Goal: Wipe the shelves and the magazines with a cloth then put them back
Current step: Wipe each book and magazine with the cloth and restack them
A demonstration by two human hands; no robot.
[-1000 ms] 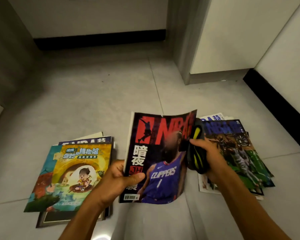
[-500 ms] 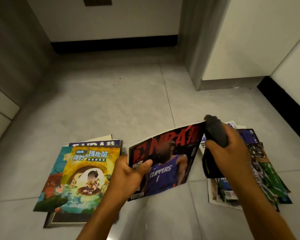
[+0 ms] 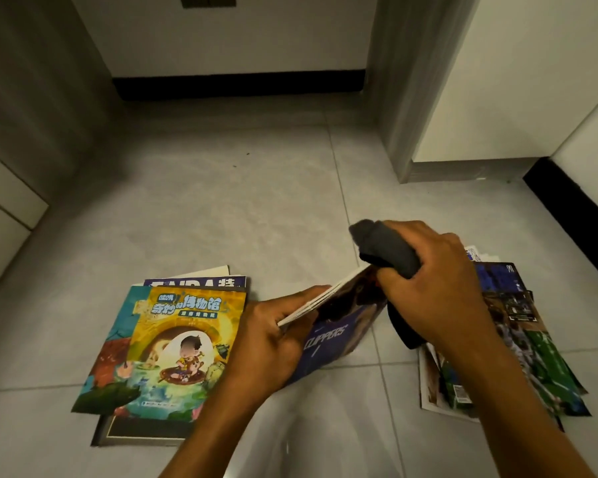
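My left hand [image 3: 273, 336] grips a basketball magazine [image 3: 339, 334] by its left edge and holds it above the floor, tilted nearly edge-on, cover facing down and toward me. My right hand [image 3: 439, 281] is closed around a dark grey cloth [image 3: 387, 250] and presses it against the magazine's upper right corner. A pile of magazines with a colourful cartoon cover [image 3: 166, 346] on top lies on the floor to the left. A second, fanned-out pile of basketball magazines [image 3: 529, 343] lies to the right, partly hidden by my right forearm.
Everything lies on a grey tiled floor [image 3: 221, 208]. A white wall with black skirting [image 3: 239, 86] runs along the back, a grey door frame [image 3: 394, 98] stands at the back right, and more black skirting [image 3: 573, 201] lines the right wall.
The magazine has tipped from upright with its cover facing me to nearly flat. My right hand with the cloth has risen from the right edge to the top corner.
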